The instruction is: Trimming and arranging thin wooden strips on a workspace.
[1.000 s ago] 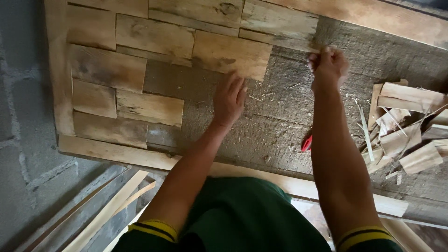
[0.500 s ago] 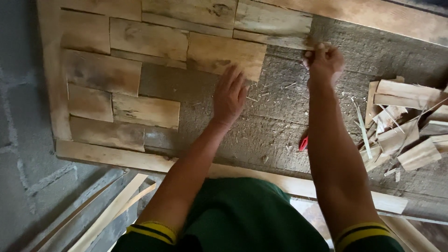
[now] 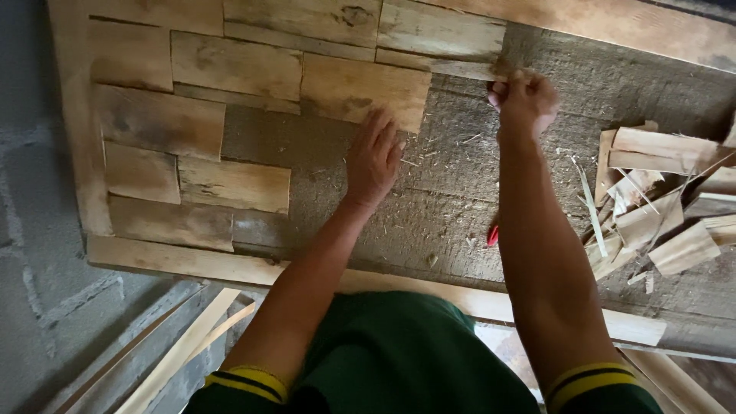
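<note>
A framed board (image 3: 460, 199) with a rough grey-brown surface lies in front of me, its left part covered with flat rectangular wood pieces. My left hand (image 3: 373, 159) rests flat, fingers apart, on the lower right corner of one wood piece (image 3: 360, 88) and the bare surface below it. My right hand (image 3: 524, 98) is closed with its fingers pinching the right end of a thin wood strip (image 3: 448, 67) that lies under a wider wood piece (image 3: 441, 29).
A heap of loose wood offcuts and slivers (image 3: 659, 199) lies on the board at the right. A small red object (image 3: 492, 234) shows beside my right forearm. Long pale wood slats (image 3: 180, 349) lie on the grey floor at lower left. The frame's near rail (image 3: 230, 264) runs along the front.
The view has shifted slightly. My right hand has stayed at the end of the thin strip. My left hand has stayed flat on the wood piece.
</note>
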